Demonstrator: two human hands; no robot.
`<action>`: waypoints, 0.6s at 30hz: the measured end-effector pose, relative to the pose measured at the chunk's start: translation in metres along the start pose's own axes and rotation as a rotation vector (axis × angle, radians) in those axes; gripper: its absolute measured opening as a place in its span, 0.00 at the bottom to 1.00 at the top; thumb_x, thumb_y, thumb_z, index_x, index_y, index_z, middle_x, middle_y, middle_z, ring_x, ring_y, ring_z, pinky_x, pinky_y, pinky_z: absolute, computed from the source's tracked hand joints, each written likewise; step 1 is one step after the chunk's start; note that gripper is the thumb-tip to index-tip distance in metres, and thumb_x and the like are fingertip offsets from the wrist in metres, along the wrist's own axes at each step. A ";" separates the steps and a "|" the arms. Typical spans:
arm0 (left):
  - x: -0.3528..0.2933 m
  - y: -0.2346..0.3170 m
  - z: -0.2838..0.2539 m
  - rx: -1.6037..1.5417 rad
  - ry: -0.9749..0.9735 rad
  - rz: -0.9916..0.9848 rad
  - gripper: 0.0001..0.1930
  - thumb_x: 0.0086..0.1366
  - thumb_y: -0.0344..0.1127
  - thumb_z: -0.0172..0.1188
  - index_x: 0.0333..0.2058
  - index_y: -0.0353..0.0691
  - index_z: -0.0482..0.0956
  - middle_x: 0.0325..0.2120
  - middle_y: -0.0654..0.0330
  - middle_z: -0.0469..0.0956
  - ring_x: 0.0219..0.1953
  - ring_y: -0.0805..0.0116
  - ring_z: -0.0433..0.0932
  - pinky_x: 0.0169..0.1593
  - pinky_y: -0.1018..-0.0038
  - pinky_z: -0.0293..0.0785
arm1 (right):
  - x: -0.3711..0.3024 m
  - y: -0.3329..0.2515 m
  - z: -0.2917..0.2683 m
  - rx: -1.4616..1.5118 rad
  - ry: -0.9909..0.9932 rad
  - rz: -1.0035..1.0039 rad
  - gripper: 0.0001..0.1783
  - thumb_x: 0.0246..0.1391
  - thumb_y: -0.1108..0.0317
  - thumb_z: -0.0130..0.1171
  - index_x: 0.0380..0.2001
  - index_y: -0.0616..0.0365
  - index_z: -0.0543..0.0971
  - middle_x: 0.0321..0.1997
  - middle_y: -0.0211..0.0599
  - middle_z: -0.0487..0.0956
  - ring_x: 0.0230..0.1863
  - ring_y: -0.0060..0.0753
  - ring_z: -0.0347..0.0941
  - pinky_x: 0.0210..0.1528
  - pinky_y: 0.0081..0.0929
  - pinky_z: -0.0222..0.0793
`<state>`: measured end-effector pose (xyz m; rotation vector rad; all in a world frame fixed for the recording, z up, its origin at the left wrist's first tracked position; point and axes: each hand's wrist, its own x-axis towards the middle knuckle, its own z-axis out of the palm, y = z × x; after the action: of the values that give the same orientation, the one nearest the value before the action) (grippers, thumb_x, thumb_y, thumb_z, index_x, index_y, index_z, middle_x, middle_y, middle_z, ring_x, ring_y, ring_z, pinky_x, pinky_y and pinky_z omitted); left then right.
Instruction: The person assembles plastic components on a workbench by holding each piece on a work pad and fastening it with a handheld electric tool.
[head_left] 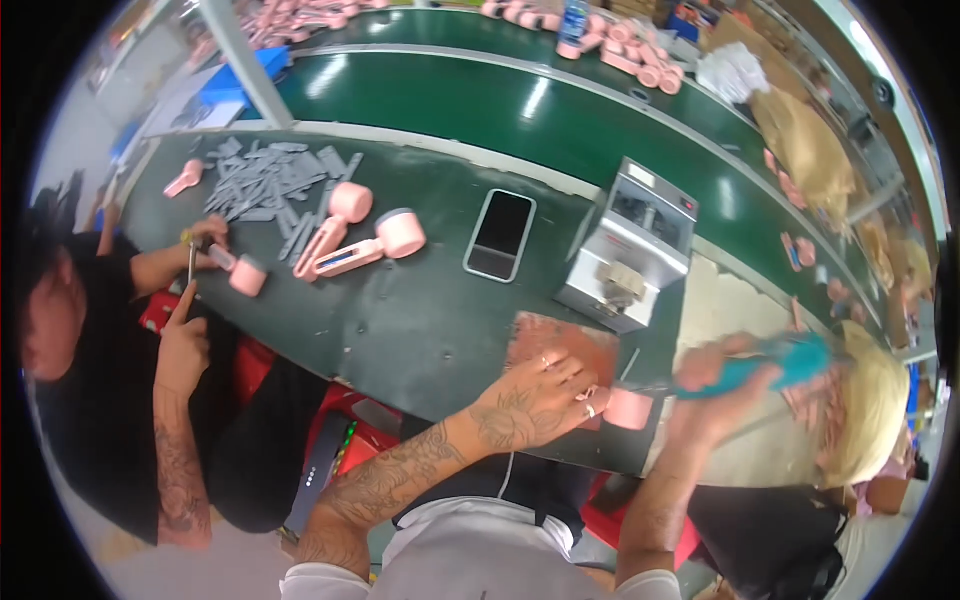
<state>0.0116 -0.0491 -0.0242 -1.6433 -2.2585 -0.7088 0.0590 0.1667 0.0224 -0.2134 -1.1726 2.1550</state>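
My left hand (pixel 540 402) is closed on a pink round-headed part (pixel 628 409), low over a worn reddish mat (pixel 537 336) at the table's near edge. Its handle is mostly hidden by my fingers. Just to the right, my right hand (pixel 715 390) grips a teal power screwdriver (pixel 790 366), smeared by motion. A thin shaft runs from it leftward toward the pink part; whether the tip touches it I cannot tell. Behind the mat stands a grey metal screw feeder (pixel 635 245).
A phone (pixel 500 235) lies mid-table. Left of it are pink round-headed parts (pixel 400 233) and a heap of grey strips (pixel 270 180). A co-worker's hand (pixel 184 345) works at far left. Beyond runs a green conveyor (pixel 430 95); a sack (pixel 865 400) stands at right.
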 end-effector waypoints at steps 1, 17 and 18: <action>-0.011 0.000 -0.004 -0.024 0.033 -0.038 0.16 0.61 0.38 0.59 0.48 0.47 0.79 0.42 0.62 0.80 0.49 0.62 0.77 0.54 0.60 0.69 | 0.007 -0.017 0.006 0.064 0.011 -0.091 0.33 0.65 0.31 0.48 0.40 0.55 0.73 0.18 0.26 0.63 0.18 0.25 0.58 0.21 0.24 0.54; -0.146 -0.152 -0.097 0.408 0.122 -0.894 0.24 0.53 0.35 0.66 0.50 0.40 0.73 0.69 0.53 0.57 0.72 0.44 0.54 0.71 0.37 0.45 | 0.061 0.052 -0.047 -0.553 0.006 -0.402 0.25 0.70 0.48 0.53 0.44 0.65 0.72 0.23 0.32 0.72 0.26 0.27 0.71 0.29 0.24 0.66; -0.147 -0.159 -0.099 0.415 0.122 -0.888 0.24 0.53 0.35 0.66 0.50 0.40 0.73 0.69 0.53 0.57 0.72 0.44 0.54 0.71 0.37 0.45 | 0.059 0.052 -0.050 -0.545 0.009 -0.405 0.25 0.70 0.48 0.53 0.44 0.65 0.72 0.23 0.32 0.72 0.26 0.27 0.71 0.29 0.24 0.66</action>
<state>-0.0981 -0.2594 -0.0471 -0.3599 -2.7474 -0.4217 0.0113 0.2182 -0.0385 -0.1983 -1.6222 1.4575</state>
